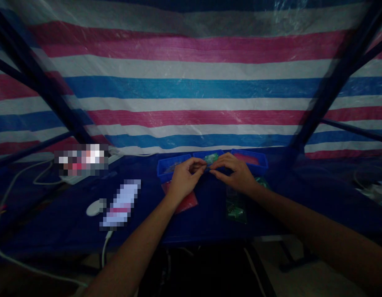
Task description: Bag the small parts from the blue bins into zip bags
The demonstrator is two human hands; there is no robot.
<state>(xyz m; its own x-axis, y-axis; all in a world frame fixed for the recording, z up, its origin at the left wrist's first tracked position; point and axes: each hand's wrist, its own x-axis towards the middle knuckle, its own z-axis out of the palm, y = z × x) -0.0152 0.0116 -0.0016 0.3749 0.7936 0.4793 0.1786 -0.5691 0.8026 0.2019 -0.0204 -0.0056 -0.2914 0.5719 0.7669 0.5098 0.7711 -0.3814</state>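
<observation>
Striped tarp (pixel 191 88) behind, dim blue table (pixel 70 222). Left hand (pixel 187 176) over red packet (pixel 187 203), right hand (pixel 236 172) by green packet (pixel 236 212); fingertips nearly meeting before blue trays (pixel 164 177), can't tell if closed on anything. Advisable: steady wrists, light pinch.

The bare left hand (pixel 185 175) and bare right hand (pixel 236 171) nearly meet at the fingertips, near 3 blue rectangular plastic bins (pixel 260 168) and a flat red packet (pixel 187 202).

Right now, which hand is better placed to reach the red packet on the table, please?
Probably the left hand: in view it overlaps the red packet, while the right hand is farther off, nearer a green packet.
</observation>
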